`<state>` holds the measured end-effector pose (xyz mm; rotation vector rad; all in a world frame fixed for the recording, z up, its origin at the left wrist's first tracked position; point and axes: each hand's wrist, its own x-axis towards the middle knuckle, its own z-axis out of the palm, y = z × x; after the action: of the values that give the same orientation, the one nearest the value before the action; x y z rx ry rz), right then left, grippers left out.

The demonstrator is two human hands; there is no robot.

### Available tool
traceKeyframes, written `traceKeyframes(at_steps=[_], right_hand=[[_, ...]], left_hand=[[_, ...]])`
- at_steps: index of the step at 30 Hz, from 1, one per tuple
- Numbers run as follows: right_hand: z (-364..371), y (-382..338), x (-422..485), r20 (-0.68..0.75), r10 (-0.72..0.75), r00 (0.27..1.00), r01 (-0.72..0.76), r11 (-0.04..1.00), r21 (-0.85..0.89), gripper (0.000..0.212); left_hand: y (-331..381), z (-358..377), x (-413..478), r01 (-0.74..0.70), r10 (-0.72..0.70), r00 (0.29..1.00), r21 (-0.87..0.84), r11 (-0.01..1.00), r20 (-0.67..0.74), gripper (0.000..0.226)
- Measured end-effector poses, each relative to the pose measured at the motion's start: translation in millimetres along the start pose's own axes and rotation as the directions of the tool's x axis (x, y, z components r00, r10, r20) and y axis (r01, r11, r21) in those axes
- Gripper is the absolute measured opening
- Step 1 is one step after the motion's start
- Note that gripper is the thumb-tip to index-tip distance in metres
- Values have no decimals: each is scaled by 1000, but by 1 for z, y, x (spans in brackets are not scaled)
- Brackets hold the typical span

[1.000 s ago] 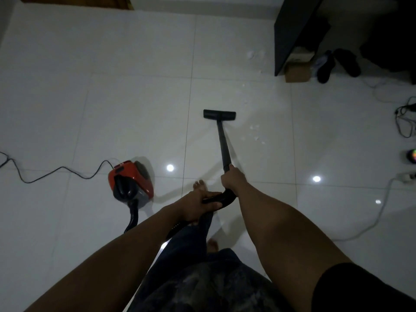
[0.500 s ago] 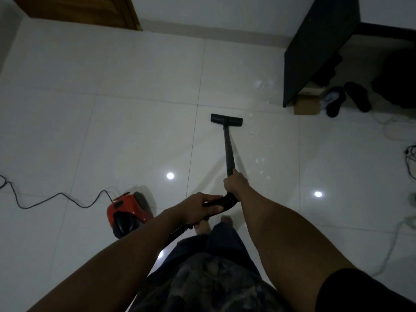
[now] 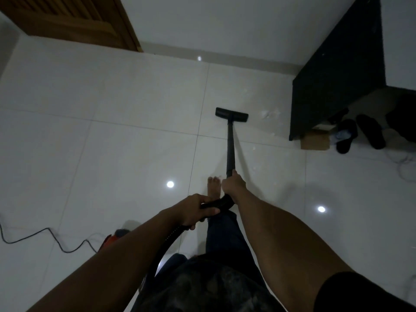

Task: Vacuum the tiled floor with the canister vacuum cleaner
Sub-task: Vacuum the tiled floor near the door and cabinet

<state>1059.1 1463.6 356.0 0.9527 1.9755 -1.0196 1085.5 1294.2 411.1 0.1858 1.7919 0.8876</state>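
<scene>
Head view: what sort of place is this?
Probably a room in a home: glossy floor tiles, a wooden door, and slippers by a black cabinet.

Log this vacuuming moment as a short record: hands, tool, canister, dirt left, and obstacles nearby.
left hand: grips the curved hose handle
right hand: grips the near end of the wand
floor head: flat on the tiled floor, ahead of the bare foot
canister: mostly hidden behind the left forearm; only a red edge shows
power cord: trails off to the left
debris: white bits right of the floor head, not yet reached
obstacles: black cabinet at right, cardboard box and slippers by its base
</scene>
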Motion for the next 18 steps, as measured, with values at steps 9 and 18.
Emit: traceKeyframes(at_steps=[9,18], right_hand=[[-90,-109,106,-18,54,998,-53,996,75,70],[-119,-180,177,8,18,1000,-18,1000,24,72]], left_hand=[[86,-112,105,-38,38,999,-41,998,0,50],[103,-176,173,9,-13,999,-112,994,-36,49]])
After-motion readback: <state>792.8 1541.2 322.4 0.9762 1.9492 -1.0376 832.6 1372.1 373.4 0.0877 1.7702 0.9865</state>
